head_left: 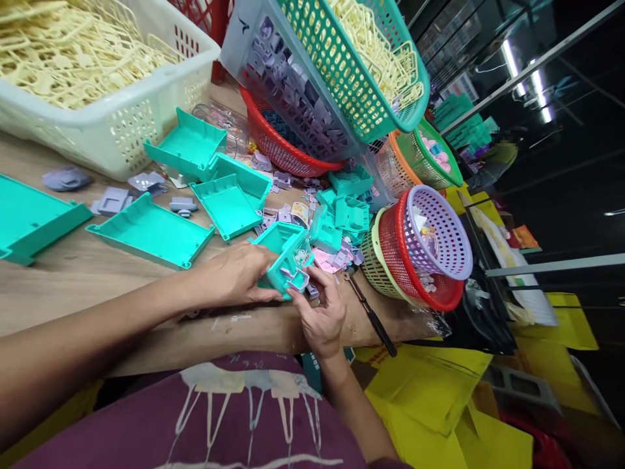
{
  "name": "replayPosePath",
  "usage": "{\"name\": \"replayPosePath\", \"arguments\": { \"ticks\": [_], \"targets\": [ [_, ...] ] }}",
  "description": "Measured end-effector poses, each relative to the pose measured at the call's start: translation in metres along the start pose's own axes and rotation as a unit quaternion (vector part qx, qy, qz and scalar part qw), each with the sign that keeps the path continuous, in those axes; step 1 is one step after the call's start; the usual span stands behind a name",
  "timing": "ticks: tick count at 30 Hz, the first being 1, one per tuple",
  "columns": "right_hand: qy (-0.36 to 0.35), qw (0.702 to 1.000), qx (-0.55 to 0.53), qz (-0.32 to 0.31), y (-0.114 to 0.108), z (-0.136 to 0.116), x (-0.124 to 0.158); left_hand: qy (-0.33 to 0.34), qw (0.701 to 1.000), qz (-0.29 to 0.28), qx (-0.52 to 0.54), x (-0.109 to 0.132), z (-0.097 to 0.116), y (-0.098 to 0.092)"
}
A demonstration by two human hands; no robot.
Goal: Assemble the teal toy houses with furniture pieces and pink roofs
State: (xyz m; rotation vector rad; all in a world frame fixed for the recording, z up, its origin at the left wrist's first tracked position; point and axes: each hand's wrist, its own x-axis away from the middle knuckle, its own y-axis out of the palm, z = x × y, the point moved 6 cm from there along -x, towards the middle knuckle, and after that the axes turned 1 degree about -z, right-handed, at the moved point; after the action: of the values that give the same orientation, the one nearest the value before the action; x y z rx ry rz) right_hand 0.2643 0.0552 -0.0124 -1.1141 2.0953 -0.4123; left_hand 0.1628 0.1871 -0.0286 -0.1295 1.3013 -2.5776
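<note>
Near the front edge of the wooden table, my left hand (244, 273) grips a teal plastic box-shaped housing (279, 242) from its left side. At the housing's right side, my right hand (323, 306) pinches a small lavender plastic part (297, 280) between thumb and fingers. That part touches the housing's near face; whether it is seated there I cannot tell. Left of my hands lie teal trays (156, 228) with raised walls. Just beyond my right hand are several smaller teal pieces (352, 213) and loose lavender parts (342, 255).
A white basket (161, 98) of cream plastic frames stands at the back left. A tilted teal basket (336, 71) rests above a clear bin (297, 85) of lavender parts. Stacked round baskets (390, 241) are at the right. A black-handled tool (374, 319) lies by the table edge.
</note>
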Motion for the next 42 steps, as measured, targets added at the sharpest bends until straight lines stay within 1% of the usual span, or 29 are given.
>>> {"name": "replayPosePath", "arguments": {
  "ticks": [3,5,11,15,18,21,25,27,30,34,36,37,40,42],
  "targets": [
    [-0.022,0.999,0.022,0.007,0.004,-0.002,0.004,0.021,1.000,0.014,-0.010,0.001,0.003,0.000],
    [-0.023,1.000,0.009,0.012,0.004,-0.001,0.008,0.024,1.000,0.004,-0.007,0.002,0.006,0.000],
    [-0.022,0.998,-0.009,0.066,0.006,0.003,0.021,-0.011,0.999,-0.033,0.013,0.000,0.009,0.000],
    [-0.006,0.998,-0.013,0.065,0.008,0.005,0.026,-0.017,0.999,-0.046,0.012,-0.002,0.007,0.005],
    [-0.015,0.999,-0.006,0.048,0.007,0.003,0.028,-0.016,0.999,-0.040,0.012,-0.001,0.007,0.007],
    [-0.022,0.999,0.018,0.029,0.006,0.002,0.028,-0.002,1.000,-0.028,0.006,0.001,0.012,0.006],
    [-0.050,0.998,0.042,0.023,0.005,0.003,0.025,0.032,0.998,0.003,-0.053,0.003,0.020,0.005],
    [-0.045,0.997,0.046,0.036,0.004,0.008,0.023,0.046,0.996,0.014,-0.077,0.003,0.022,0.007],
    [-0.029,0.996,0.057,0.061,0.004,0.015,0.022,0.043,0.995,0.016,-0.091,0.003,0.023,0.011],
    [-0.052,0.992,0.084,0.084,0.003,0.015,0.023,0.025,0.992,0.017,-0.119,0.002,0.025,0.013],
    [-0.048,0.993,0.077,0.072,0.000,0.015,0.022,0.024,0.993,0.013,-0.118,0.003,0.026,0.013],
    [-0.048,0.995,0.064,0.054,-0.002,0.015,0.020,0.027,0.993,0.011,-0.112,0.003,0.027,0.012],
    [-0.068,0.997,0.025,-0.029,-0.005,0.012,0.014,0.040,0.996,0.003,-0.081,0.005,0.026,0.009],
    [-0.095,0.993,0.029,-0.061,-0.008,0.008,0.010,0.049,0.997,-0.002,-0.058,0.005,0.024,0.006]
  ]
}}
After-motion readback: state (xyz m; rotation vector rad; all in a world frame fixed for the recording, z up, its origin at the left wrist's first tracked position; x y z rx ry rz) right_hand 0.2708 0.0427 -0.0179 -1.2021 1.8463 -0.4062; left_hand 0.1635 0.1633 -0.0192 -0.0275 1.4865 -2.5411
